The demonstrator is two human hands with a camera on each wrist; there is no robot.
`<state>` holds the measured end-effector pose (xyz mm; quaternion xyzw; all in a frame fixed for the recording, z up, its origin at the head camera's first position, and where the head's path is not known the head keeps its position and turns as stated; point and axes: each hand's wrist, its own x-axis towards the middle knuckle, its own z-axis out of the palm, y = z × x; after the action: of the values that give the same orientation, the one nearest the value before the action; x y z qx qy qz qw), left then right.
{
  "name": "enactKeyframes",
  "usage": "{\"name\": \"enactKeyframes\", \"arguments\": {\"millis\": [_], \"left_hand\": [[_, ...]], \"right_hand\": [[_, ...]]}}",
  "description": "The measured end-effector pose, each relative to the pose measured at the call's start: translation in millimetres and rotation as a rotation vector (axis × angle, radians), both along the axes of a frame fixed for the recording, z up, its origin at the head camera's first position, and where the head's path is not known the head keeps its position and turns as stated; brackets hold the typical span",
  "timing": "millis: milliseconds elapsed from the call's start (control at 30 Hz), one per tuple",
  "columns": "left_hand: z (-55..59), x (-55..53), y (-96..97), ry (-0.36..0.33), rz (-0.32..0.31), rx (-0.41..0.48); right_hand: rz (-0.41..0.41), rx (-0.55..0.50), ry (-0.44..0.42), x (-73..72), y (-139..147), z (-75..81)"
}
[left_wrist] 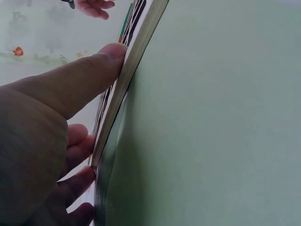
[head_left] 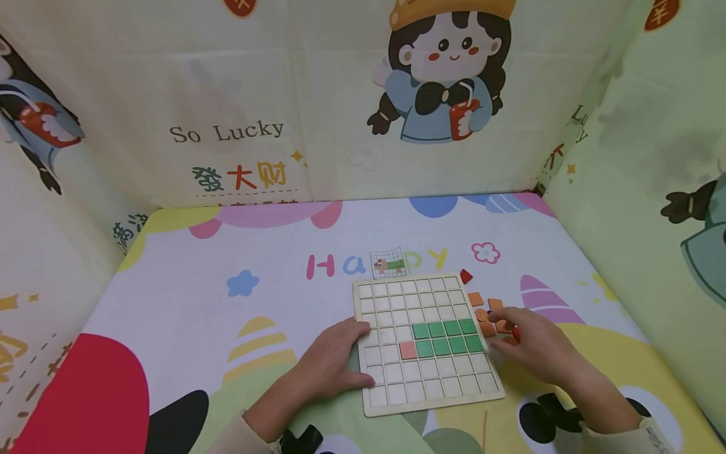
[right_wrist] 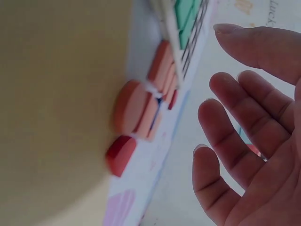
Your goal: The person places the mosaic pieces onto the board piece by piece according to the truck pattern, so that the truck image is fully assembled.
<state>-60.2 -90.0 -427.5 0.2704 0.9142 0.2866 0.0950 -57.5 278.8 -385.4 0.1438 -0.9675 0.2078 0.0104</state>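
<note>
A pale square grid board (head_left: 437, 403) lies on the patterned cloth. Two rows of green square tiles (head_left: 440, 347) fill its right-middle cells, with one pink tile (head_left: 408, 350) left of the lower row. My left hand (head_left: 334, 356) rests at the board's left edge, thumb and fingers spread along it; in the left wrist view its thumb touches the rim (left_wrist: 141, 42). My right hand (head_left: 530, 343) hovers by the right edge, beside loose orange pieces (head_left: 474, 299). In the right wrist view its fingers (right_wrist: 225, 122) are loosely bent, with nothing between them.
A small picture card (head_left: 389, 263) with a grid design lies behind the board. One red piece (head_left: 466, 276) sits at its far right corner; another red piece (right_wrist: 121, 155) is by the orange round piece (right_wrist: 129, 108). Printed cloth walls (head_left: 329, 101) enclose the table.
</note>
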Motion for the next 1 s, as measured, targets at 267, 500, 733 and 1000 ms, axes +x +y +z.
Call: {"name": "enactKeyframes", "arguments": {"millis": [267,500,733,1000], "left_hand": [[0.8,-0.1,-0.2,-0.003,0.001,0.003],[-0.7,-0.7,-0.2,0.010,-0.010,0.011],[0.0,-0.6,-0.3,0.009,-0.014,0.016],[2.4,0.3,0.1,-0.003,-0.007,0.011]], "right_hand": [[-0.021,0.032,-0.035,-2.2,8,-9.1],[-0.036,0.057,-0.031,-3.6,10,-16.1],[-0.062,0.083,-0.071,-3.5,9,-18.6],[-0.060,0.104,-0.068,-1.2,8,-19.4]]}}
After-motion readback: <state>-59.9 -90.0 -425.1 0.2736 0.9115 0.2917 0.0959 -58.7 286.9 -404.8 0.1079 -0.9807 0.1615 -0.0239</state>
